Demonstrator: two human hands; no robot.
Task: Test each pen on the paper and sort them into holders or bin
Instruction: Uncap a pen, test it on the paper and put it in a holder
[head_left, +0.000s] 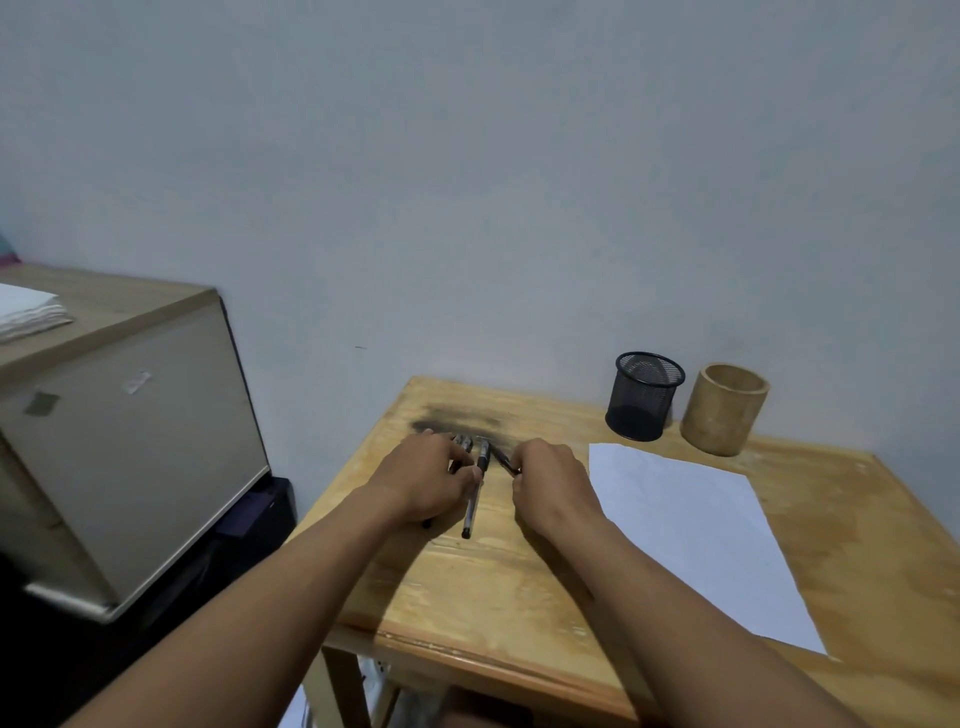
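Observation:
Several black pens lie on the wooden table (519, 597) near its far left corner. One pen (475, 496) lies in plain sight between my hands, cap end away from me. My left hand (426, 480) rests over other pens (462, 442), its fingers curled on them. My right hand (553, 480) pinches the end of a dark pen (505, 460) that slants toward the pile. A white sheet of paper (696, 535) lies to the right. Behind it stand a black mesh holder (644, 397) and a bamboo holder (722, 410), both upright.
A dark smudge (457, 418) stains the tabletop behind the pens. A beige cabinet (130, 457) stands to the left with folded white cloth (28, 312) on top. The wall runs right behind the table. No bin is in view.

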